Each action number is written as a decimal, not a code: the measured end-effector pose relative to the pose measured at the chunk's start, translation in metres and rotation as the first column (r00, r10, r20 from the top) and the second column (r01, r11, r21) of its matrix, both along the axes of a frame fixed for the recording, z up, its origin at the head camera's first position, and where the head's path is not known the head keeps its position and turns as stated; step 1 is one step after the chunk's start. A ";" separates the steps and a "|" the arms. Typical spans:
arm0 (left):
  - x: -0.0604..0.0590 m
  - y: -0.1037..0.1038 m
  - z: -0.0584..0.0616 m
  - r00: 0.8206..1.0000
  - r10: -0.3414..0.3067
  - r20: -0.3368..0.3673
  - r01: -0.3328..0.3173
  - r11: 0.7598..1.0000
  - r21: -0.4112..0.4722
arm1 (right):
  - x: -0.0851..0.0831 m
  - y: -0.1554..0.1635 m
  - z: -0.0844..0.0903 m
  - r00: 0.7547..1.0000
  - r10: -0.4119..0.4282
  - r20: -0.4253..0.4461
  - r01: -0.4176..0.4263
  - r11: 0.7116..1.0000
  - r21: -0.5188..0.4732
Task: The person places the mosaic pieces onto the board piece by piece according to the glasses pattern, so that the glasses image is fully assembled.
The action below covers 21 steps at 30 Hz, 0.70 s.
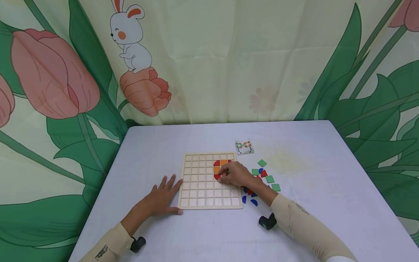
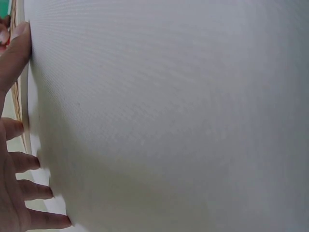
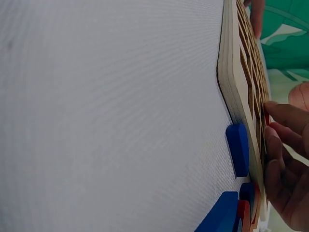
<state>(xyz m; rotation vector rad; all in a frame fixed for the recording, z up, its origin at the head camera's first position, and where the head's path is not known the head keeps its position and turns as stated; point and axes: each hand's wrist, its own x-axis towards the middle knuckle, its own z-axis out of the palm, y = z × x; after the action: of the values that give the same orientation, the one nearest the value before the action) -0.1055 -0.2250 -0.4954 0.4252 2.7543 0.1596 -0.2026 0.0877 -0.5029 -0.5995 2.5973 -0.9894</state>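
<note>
so the right hand (image 1: 236, 174) is sitting on the wooden grid board (image 1: 200, 189), fingers curled down onto a red piece (image 1: 217, 177) in the upper right cells, looks like it's pinching it but the grip itself is hard to make out. a couple of orange pieces (image 1: 223, 162) are already lying in the cells just above. the left hand (image 1: 162, 198) is lying flat and relaxed on the white tabletop (image 1: 327, 174), thumb touching the board's bottom left corner. loose green squares (image 1: 270, 178) and blue and red bits (image 1: 254, 202) are scattered just right of the board, behind the right wrist. a small pattern card (image 1: 244, 146) is lying near the board's top right corner.
</note>
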 end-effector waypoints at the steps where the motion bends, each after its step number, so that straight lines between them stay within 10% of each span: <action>1: 0.000 0.000 0.000 1.000 -0.001 -0.001 0.001 1.000 0.002 | 0.000 0.000 0.000 1.000 -0.005 -0.001 0.005 1.000 0.003; 21: -0.002 -0.002 -0.004 1.000 -0.006 -0.004 0.006 1.000 -0.003 | -0.001 -0.001 0.003 0.999 -0.031 -0.023 0.032 0.999 0.039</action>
<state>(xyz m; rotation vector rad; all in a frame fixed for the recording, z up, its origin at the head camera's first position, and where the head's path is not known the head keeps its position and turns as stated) -0.1073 -0.2270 -0.4998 0.4337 2.7565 0.1531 -0.2032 0.0867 -0.5004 -0.5645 2.6476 -0.9445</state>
